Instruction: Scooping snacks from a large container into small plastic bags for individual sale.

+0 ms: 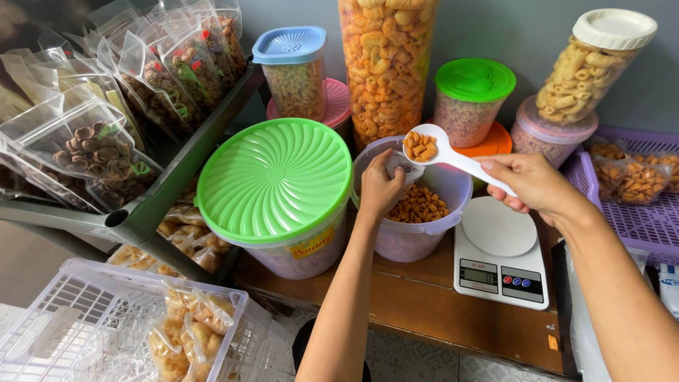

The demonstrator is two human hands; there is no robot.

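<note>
Right hand (535, 185) grips a white scoop (453, 155) of snacks; left hand (380, 189) pinches a clear bag (400, 164) over the tub (414, 237), filling underway.

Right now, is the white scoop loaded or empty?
Loaded: the white scoop in the right hand carries a small heap of orange snack pieces above the open tub.

Open tub (453, 185) mouth reachable; green-lidded bucket (274, 180) crowds left; scale (501, 251) right.
</note>
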